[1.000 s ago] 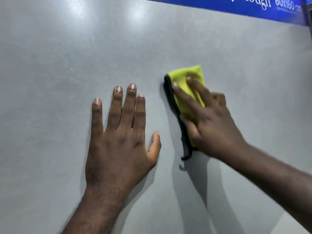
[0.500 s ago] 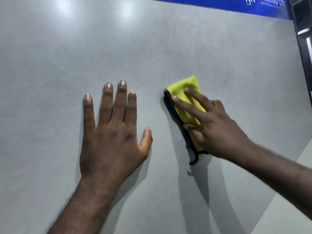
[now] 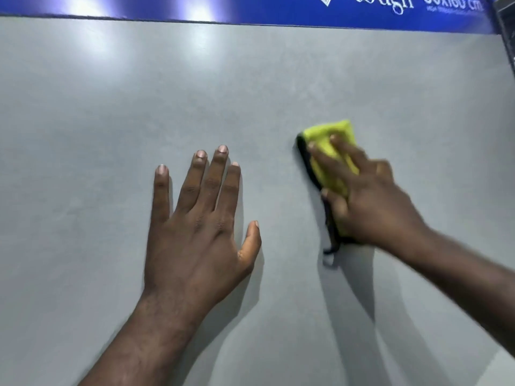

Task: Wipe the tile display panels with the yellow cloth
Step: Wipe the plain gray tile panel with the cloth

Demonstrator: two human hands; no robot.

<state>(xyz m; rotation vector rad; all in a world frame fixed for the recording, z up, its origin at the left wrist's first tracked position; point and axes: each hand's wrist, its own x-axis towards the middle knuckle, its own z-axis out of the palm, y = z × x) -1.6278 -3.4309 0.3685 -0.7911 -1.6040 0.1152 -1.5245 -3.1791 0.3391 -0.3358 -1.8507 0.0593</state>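
The right hand's fingers (image 3: 338, 151) lie stretched and slightly apart over the yellow cloth (image 3: 327, 133), right of centre in the frame. They press it flat to the grey tile panel (image 3: 97, 121) rather than gripping it. The thumb sits at its dark edge, though blur hides any pinch. That flat press likely keeps the folded pad in full contact. The right hand (image 3: 373, 201) reaches in from the lower right. At centre the left hand (image 3: 195, 235) rests palm-down, fingers (image 3: 220, 176) straight and spread, holding nothing, probably bracing the person. A blue printed strip (image 3: 278, 9) runs along the top.
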